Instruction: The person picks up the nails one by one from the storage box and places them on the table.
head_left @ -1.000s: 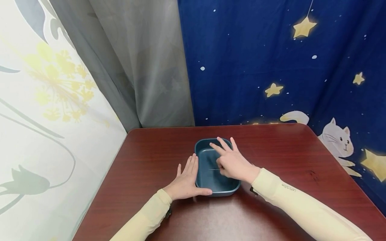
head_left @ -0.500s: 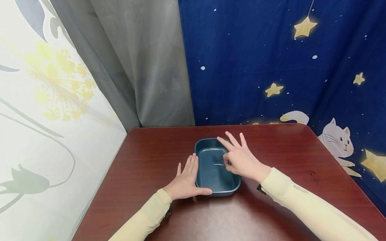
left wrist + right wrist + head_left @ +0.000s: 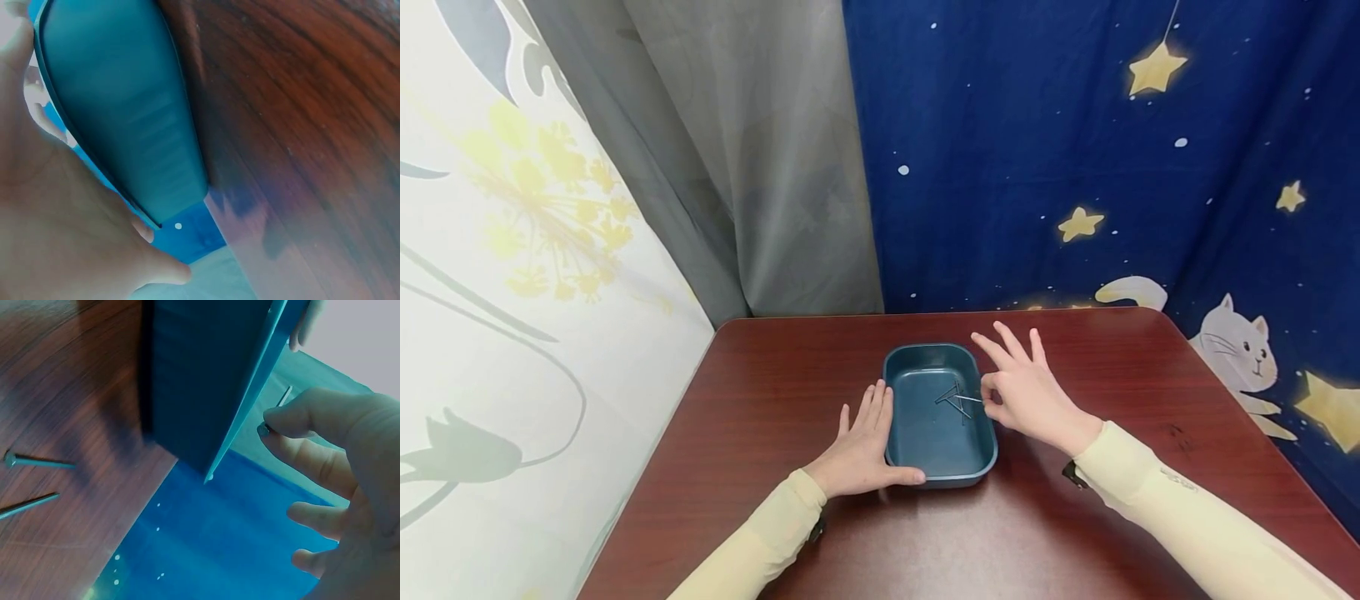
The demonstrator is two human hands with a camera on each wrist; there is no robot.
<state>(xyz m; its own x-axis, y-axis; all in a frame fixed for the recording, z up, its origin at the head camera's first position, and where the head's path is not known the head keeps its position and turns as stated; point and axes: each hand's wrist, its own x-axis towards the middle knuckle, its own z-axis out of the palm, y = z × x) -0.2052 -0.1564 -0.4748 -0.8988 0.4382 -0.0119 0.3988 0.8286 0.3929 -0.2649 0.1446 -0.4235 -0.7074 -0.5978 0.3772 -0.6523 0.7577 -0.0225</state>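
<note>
A dark teal rectangular box (image 3: pixel 940 450) stands on the table, with several thin nails (image 3: pixel 953 403) lying crossed inside it. My left hand (image 3: pixel 861 450) rests along the box's left side, its fingers straight and its thumb on the near rim; the left wrist view shows the same hand (image 3: pixel 75 219) beside the box wall (image 3: pixel 119 94). At the box's right rim, my right hand (image 3: pixel 1026 392) pinches a nail (image 3: pixel 967 398) between thumb and index finger, the other fingers spread. In the right wrist view, the held nail's head (image 3: pixel 263 429) shows at the fingertips.
Two more nails, one with its head visible (image 3: pixel 40 461) and another one (image 3: pixel 28 505), lie on the table outside the box in the right wrist view. The reddish-brown table (image 3: pixel 790 367) backs onto a grey curtain (image 3: pixel 797 167) and a blue star-patterned curtain (image 3: pixel 1000 167).
My right hand has moved right and slightly away from me, from over the box to its right rim, still pinching the nail. Nails inside the box have come into sight. The left hand stays put.
</note>
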